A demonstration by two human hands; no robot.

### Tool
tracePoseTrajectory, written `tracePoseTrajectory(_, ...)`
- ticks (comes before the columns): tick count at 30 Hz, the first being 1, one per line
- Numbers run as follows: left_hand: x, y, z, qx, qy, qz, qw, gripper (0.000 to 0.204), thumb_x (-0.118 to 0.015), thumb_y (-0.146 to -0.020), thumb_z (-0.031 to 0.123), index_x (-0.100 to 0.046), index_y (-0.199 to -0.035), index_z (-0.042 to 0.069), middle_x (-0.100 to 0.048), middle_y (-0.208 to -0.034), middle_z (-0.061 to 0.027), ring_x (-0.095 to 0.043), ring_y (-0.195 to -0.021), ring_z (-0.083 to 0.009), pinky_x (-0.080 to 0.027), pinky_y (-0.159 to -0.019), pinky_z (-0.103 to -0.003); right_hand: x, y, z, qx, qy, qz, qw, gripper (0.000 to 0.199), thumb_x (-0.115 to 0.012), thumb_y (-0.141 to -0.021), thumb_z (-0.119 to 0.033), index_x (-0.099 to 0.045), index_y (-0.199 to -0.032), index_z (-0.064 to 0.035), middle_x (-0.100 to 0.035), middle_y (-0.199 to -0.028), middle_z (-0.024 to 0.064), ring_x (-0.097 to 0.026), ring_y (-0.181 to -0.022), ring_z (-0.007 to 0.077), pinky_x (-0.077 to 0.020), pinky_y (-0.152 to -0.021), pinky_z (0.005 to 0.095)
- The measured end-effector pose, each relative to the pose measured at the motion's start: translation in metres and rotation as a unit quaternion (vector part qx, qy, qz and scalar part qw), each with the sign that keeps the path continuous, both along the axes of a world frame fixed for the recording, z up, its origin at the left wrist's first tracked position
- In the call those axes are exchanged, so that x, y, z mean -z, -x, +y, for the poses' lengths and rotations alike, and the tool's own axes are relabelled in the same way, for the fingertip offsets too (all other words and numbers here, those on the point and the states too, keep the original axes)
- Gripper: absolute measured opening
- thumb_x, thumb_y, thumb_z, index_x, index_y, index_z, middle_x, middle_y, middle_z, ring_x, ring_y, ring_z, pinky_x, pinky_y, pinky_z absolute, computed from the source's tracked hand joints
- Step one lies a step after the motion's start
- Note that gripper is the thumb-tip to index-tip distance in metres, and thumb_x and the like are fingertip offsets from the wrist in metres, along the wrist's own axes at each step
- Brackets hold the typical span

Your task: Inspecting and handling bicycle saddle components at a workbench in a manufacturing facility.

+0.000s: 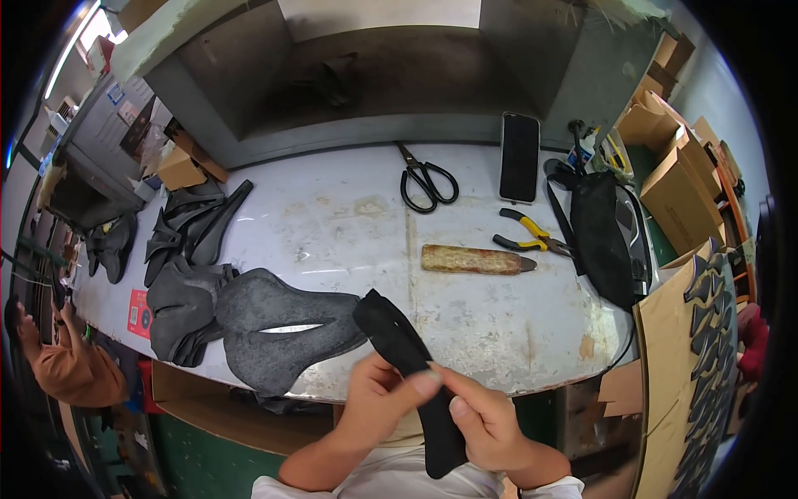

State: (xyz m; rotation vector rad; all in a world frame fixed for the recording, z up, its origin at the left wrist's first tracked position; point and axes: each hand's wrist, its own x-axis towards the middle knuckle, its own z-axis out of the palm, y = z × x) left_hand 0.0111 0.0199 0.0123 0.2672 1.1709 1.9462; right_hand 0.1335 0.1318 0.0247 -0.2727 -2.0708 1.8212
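In front of my body I hold a long, narrow black piece of material (445,432), slanting from upper left to lower right; its exact kind is hard to tell. My left hand (378,403) grips its left edge, the thumb pressed on the upper face. From the right, my right hand (486,420) pinches the same piece between thumb and fingers. Its top end overlaps the tip of a grey saddle-shaped piece with a long slot (278,320) lying on the table. More folded grey pieces (183,308) are stacked to the left of that one.
On the white table (332,216) lie black-handled scissors (428,179), a phone (519,158), yellow-black pliers (532,235), a worn wooden-handled tool (474,259) and a black pouch (598,237). A grey metal box (374,133) stands behind. Cardboard (677,333) borders the right; another person (79,366) is far left.
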Motion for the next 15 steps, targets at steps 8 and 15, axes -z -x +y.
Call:
tracePoseTrajectory(8, 0.04, -0.04, -0.033, 0.294, -0.013, -0.28, 0.914, 0.017, -0.066, -0.093, 0.016, -0.062, -0.107, 0.005, -0.06, -0.082, 0.0038, -0.054, -0.07, -0.0059, -0.042, -0.056, -0.026, -0.021, 0.0, 0.026, -0.027, -0.067, -0.073, 0.995, 0.034, -0.05, -0.095, -0.002, -0.055, -0.128, 0.0063, -0.066, -0.112, 0.0214, -0.067, -0.089, 0.0273, -0.0517, -0.078, 0.0321)
tracePoseTrajectory(15, 0.015, -0.028, -0.018, 0.152, 0.069, 0.34, 0.926, 0.018, -0.07, -0.09, 0.015, -0.068, -0.082, -0.002, -0.063, -0.067, -0.0034, -0.055, -0.062, -0.0092, -0.043, -0.055, -0.028, -0.018, 0.006, 0.034, -0.045, -0.12, -0.108, 0.986, 0.034, -0.058, -0.089, -0.001, -0.058, -0.123, 0.0058, -0.064, -0.098, 0.0187, -0.063, -0.082, 0.0286, -0.0511, -0.076, 0.0342)
